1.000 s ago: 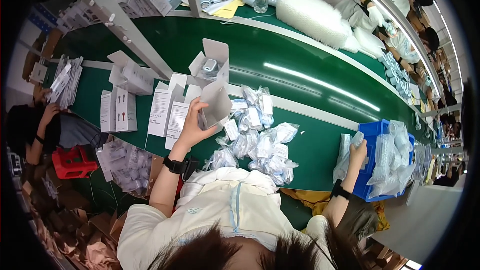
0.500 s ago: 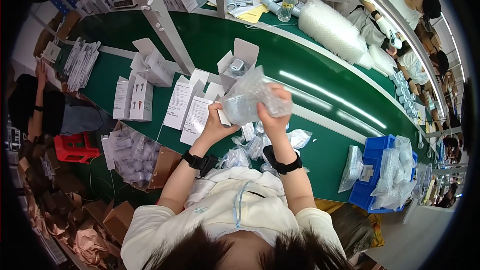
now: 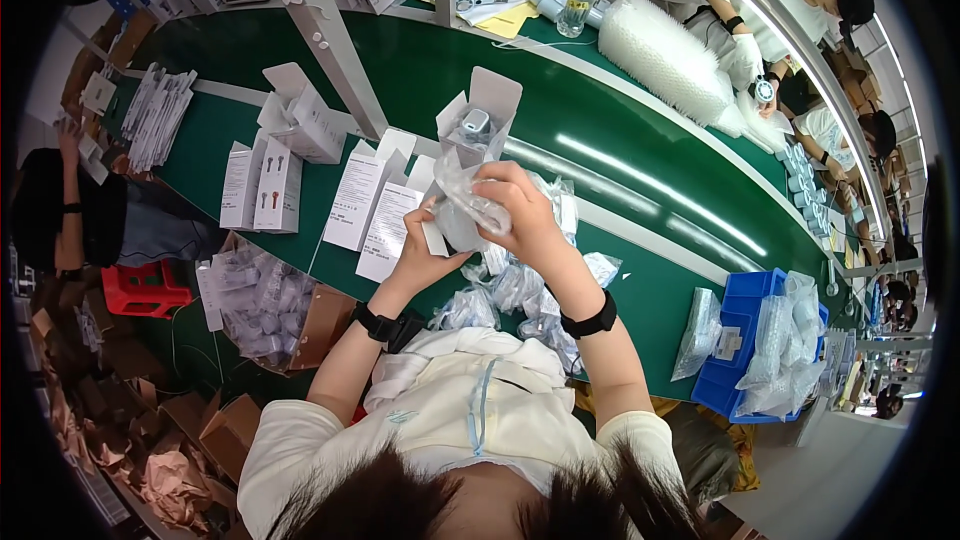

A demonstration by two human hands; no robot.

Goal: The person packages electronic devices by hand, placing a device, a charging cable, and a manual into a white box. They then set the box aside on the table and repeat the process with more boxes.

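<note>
In front of my chest, a translucent bubble-wrap bag (image 3: pixel 462 220) is between my two hands; its contents are too blurred to make out. My left hand (image 3: pixel 423 258) grips its lower left side, where a white card-like edge (image 3: pixel 433 238) shows by the fingers. From above right, my right hand (image 3: pixel 520 212) closes on the bag's crumpled top. Just beyond stands an open white box (image 3: pixel 488 100) with a wrapped grey-and-white device (image 3: pixel 476 124) in it. Several plastic-wrapped parts (image 3: pixel 470 308) lie on the green table below my hands, partly covered by my right forearm.
To the left stand white boxes (image 3: pixel 345 202), some open. A carton of wrapped parts (image 3: pixel 262 305) is at lower left. On the right, a blue bin (image 3: pixel 722 370) holds bubble-wrap bags. A bubble-wrap roll (image 3: pixel 660 60) and a bottle (image 3: pixel 578 5) lie beyond the green belt; co-workers are at both sides.
My right hand has moved left and in over the bag, bunching its top, which earlier stretched out to the right. The bag sits slightly further left. My left hand keeps its grip.
</note>
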